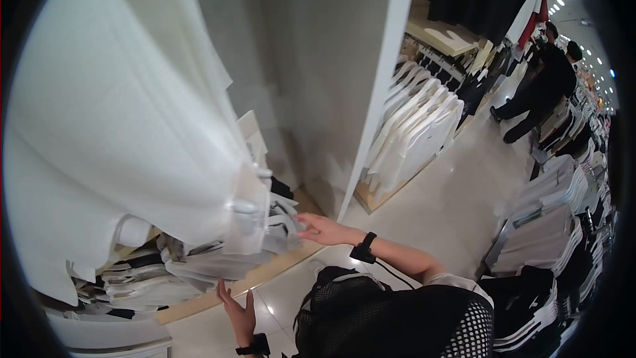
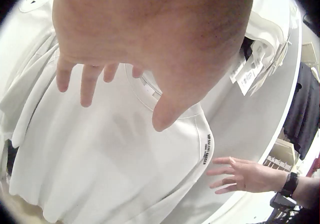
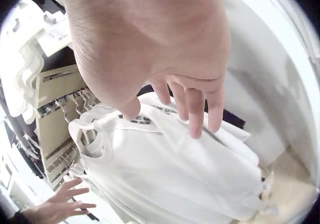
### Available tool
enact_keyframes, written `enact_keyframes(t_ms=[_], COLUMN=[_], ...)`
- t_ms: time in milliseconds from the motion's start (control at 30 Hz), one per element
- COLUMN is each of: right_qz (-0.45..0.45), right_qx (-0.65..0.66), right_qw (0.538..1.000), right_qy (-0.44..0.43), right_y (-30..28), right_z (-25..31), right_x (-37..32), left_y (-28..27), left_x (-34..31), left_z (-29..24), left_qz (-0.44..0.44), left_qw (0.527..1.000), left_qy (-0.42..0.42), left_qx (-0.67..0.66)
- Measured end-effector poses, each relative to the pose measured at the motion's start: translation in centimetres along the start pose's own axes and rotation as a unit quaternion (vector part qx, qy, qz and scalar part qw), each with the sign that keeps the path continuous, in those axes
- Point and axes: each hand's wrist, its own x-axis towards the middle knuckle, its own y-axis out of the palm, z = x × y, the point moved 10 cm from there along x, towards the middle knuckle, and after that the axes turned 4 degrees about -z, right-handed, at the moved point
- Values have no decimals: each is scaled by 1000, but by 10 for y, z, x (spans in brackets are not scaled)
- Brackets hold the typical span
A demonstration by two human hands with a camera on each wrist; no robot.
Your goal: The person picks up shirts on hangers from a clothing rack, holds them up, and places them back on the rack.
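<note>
A white top with dark lettering along its shoulder [image 2: 110,154] hangs facing my hands. My left hand [image 1: 240,315] is held in front of it, fingers spread and nothing between them. Its shadow falls on the white cloth in the left wrist view. My right hand [image 1: 329,231] reaches to the shoulder side of the hung clothes, its fingers loosely extended. In the right wrist view those fingers overlap the lettered shoulder of a white top [image 3: 170,169]. Both wrists wear a black strap.
Large white garments [image 1: 126,113] hang close on the left. A grey partition panel [image 1: 331,79] stands ahead, with a rack of white tops [image 1: 417,126] beyond it. Folded clothes [image 1: 536,238] are piled on the right. A person in black [image 1: 543,86] stands farther down the aisle.
</note>
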Motion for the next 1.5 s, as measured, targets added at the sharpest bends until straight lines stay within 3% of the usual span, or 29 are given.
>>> enact_keyframes(t_ms=[67, 267, 400, 500, 567, 700, 867, 900, 967, 1033, 1133, 1200, 1267, 1300, 1333, 1400, 1500], right_qz=[73, 90, 106, 91, 100, 94, 37, 36, -51, -98, -178, -220, -328, -349, -350, -330, -291], right_qx=[34, 14, 10, 22, 41, 50, 38, 41, 36, -3, -64, -82, -258, -243, -243, -310, -311], right_qw=[986, 979, 974, 978, 979, 981, 984, 984, 989, 986, 974, 967, 909, 904, 904, 891, 902], right_qy=[143, 180, 201, 186, 173, 162, 172, 171, 136, 135, 126, 100, 23, 41, 43, 41, 67], right_y=[-8, -86, -124, -152, -175, -238, -371, -393, -453, -504, -576, -628, -679, -700, -710, -724, -720], right_z=[-60, -65, -84, -88, -89, -116, -163, -180, -213, -235, -228, -229, -218, -209, -211, -213, -242], right_x=[-30, -109, -153, -163, -169, -171, -161, -162, -161, -168, -188, -182, -187, -184, -181, -174, -171], left_y=[14, 69, 100, 134, 161, 212, 305, 330, 384, 439, 494, 514, 526, 522, 517, 534, 560], left_x=[-26, -113, -164, -191, -197, -181, -139, -128, -107, -86, -59, -29, -4, 13, 26, 41, 58], left_z=[-2, -4, -58, -71, -87, -149, -235, -251, -283, -335, -411, -446, -483, -505, -520, -527, -521], left_qz=[-9, 2, 13, 22, 33, 36, 11, 27, 44, 133, 207, 180, 157, 102, 47, 49, 51], left_qw=[1000, 997, 995, 986, 990, 993, 995, 995, 996, 987, 974, 976, 978, 986, 989, 990, 988], left_qy=[-5, -55, -75, -125, -111, -97, -73, -65, -56, 6, 56, 90, 117, 128, 140, 128, 142], left_qx=[-20, -57, -64, -105, -85, -61, -63, -65, -62, -93, -77, -80, -78, -26, 27, 20, 31])
